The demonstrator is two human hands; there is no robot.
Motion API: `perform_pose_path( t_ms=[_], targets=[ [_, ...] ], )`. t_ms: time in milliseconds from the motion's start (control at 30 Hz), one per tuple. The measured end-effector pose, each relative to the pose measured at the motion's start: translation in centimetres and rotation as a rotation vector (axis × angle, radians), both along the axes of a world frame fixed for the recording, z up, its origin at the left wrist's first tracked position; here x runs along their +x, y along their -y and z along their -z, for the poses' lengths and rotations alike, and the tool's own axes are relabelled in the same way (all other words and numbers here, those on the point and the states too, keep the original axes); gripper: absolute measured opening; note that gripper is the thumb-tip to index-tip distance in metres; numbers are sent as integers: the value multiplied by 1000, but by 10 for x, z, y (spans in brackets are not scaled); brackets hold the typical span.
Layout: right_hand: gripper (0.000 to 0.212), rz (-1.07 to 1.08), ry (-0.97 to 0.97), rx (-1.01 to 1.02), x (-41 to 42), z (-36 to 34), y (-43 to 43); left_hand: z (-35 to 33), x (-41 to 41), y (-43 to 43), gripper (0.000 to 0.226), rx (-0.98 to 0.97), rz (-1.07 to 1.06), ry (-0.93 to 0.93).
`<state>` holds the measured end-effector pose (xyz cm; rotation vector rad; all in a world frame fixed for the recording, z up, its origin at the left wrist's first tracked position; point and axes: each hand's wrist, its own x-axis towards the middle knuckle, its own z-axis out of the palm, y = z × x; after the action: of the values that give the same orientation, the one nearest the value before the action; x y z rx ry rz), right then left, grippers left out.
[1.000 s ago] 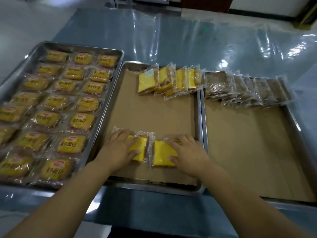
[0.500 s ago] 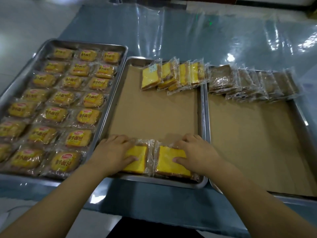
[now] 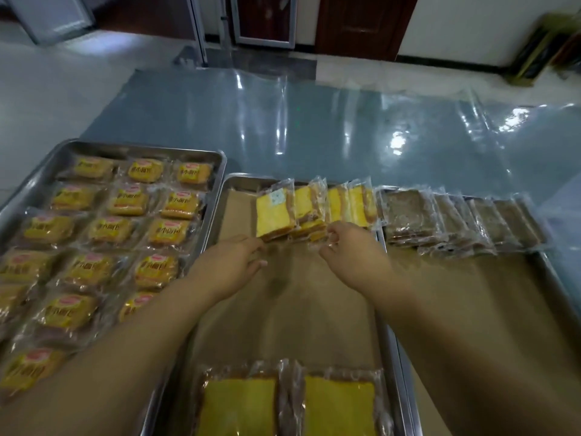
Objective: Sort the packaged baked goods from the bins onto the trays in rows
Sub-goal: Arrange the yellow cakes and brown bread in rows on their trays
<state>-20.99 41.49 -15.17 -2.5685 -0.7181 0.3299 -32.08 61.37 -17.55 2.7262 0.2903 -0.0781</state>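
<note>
Packets (image 3: 275, 215) lean in a row just beyond the fingers (image 3: 334, 229). Right hand (image 3: 355, 256) pinches one wrapper edge; left hand (image 3: 231, 262), loosely curled, meets the end packet's corner, grip unclear. Flat packets (image 3: 239, 404) lie behind both wrists, same tray (image 3: 240, 178).

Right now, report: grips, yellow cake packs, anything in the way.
Left grip open, at the leaning yellow row. Right grip pinching a wrapper there. Two flat packs at the middle tray near edge. Nothing blocking.
</note>
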Motion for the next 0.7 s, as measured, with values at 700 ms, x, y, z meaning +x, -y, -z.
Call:
perform_pose_path(
  t_ms=[700],
  targets=[
    [16,224,7,-44,71,36,-61,36,124,-62,82,-204,-141,-164]
  ],
)
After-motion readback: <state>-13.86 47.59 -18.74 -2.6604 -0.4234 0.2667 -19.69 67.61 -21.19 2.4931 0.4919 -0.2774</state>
